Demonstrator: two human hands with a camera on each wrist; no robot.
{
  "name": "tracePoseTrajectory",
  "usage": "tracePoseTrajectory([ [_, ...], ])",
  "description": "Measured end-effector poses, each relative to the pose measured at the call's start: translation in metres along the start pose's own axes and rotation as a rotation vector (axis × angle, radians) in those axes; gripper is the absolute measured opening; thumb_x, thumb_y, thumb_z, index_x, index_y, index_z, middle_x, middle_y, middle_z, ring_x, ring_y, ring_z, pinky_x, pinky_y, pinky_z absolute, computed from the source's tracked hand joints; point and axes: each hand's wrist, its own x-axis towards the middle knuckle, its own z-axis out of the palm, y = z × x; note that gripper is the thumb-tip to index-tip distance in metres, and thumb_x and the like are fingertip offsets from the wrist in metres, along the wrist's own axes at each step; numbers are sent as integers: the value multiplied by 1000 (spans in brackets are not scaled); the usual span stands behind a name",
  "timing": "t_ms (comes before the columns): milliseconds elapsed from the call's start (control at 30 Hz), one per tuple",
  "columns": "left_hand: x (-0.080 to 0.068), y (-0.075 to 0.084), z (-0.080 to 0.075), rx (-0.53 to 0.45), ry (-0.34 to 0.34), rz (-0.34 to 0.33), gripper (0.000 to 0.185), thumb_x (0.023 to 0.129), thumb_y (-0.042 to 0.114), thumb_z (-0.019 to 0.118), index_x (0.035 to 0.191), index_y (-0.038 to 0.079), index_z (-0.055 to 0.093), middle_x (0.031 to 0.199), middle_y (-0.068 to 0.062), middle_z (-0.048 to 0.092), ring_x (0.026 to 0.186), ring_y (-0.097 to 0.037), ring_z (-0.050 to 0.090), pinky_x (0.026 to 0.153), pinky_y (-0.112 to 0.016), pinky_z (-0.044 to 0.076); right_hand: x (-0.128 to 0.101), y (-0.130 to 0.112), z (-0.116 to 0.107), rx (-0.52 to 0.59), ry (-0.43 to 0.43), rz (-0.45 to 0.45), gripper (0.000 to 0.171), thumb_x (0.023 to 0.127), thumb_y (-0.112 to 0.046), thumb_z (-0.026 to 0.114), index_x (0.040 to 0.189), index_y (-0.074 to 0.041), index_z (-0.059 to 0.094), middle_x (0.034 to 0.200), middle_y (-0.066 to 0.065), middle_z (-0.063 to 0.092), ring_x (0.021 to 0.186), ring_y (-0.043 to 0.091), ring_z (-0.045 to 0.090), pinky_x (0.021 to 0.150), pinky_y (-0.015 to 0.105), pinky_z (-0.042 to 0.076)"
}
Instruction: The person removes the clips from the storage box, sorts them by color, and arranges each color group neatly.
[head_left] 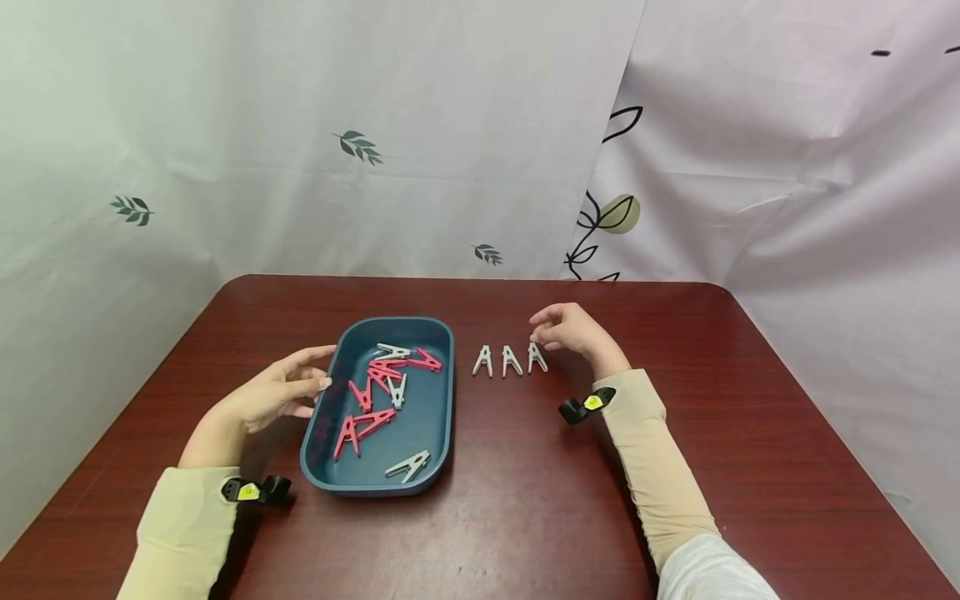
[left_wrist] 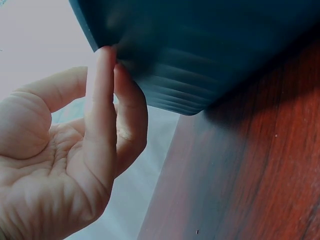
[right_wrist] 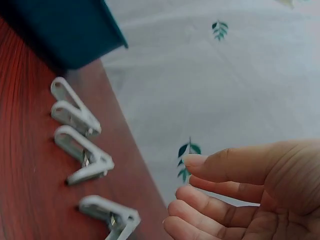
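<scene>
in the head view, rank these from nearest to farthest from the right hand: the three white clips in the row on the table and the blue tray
From the right hand:
1. Right white clip, just below the fingertips, right end of the row.
2. Middle white clip, next to its left.
3. Left white clip, the row's left end.
4. Blue tray, left of the row, by the left hand.

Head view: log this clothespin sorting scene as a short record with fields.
surface: dark red table
tray: blue tray holding mixed pegs
red pegs: several, one at
white pegs in tray: a few, one at
white row: three white pegs right of the tray, on the table
left hand: open, fingers touching the tray's left wall
right hand: open, holding nothing, just above the rightmost peg
</scene>
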Motion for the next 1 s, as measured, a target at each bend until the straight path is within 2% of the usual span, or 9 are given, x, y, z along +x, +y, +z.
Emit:
tracePoseTrajectory([
  [200,0,0,1,1,3,-13,68,96,19,56,150,3,17,106,-12,57,91,-16,66,75,-36,58,-9,-23,8,-67,19,-129,34,85,-2,62,117,9,59,99,21,68,86,17,66,83,39,55],
  [367,-1,1,2,5,6,-16,69,96,19,57,150,4,18,107,-14,56,90,-16,66,76,-37,58,-20,-44,18,-173,35,-252,31,83,-6,68,112,4,64,100,19,68,90,23,65,76,28,52],
  [500,-2,1,1,8,11,-11,69,95,19,57,150,3,18,107,-14,56,89,-15,66,75,-36,58,-28,-59,29,-217,11,-305,31,83,-7,69,113,0,65,102,17,68,94,25,65,78,32,52],
  [600,-1,1,1,9,10,-5,68,95,19,57,149,3,18,108,-16,56,89,-15,66,75,-37,58,-34,-68,39,-261,-9,-342,30,83,-8,69,113,-2,65,102,15,68,92,22,66,78,32,52],
  [700,-1,1,1,9,10,-2,68,95,18,57,149,3,18,107,-16,56,89,-16,66,75,-37,58,-38,-76,51,-262,-63,-364,30,84,-9,70,113,-4,65,101,12,68,82,21,67,69,30,54],
  [767,0,1,0,9,9,-4,68,96,18,56,149,3,18,107,-14,56,89,-16,65,75,-37,58,-41,-80,59,-270,-106,-397,30,84,-9,70,112,-4,65,101,12,68,81,20,67,67,28,55],
  [833,0,1,0,7,7,-5,68,96,18,56,150,3,17,106,-13,56,89,-16,66,75,-37,58,-42,-83,68,-292,-152,-434,29,84,-10,71,112,-4,66,102,11,67,83,21,67,69,30,56],
  [933,1,1,0,7,6,-8,68,96,18,56,150,3,17,107,-13,56,89,-16,65,75,-36,58,-44,-87,82,-379,-207,-518,29,84,-12,72,112,-4,66,107,11,67,92,20,65,80,29,55],
  [1000,1,0,0,7,6,-9,68,96,18,56,150,4,18,108,-14,56,89,-16,65,75,-36,58,-46,-89,91,-430,-250,-561,29,85,-13,71,112,-5,67,108,10,66,95,20,64,83,28,54],
])
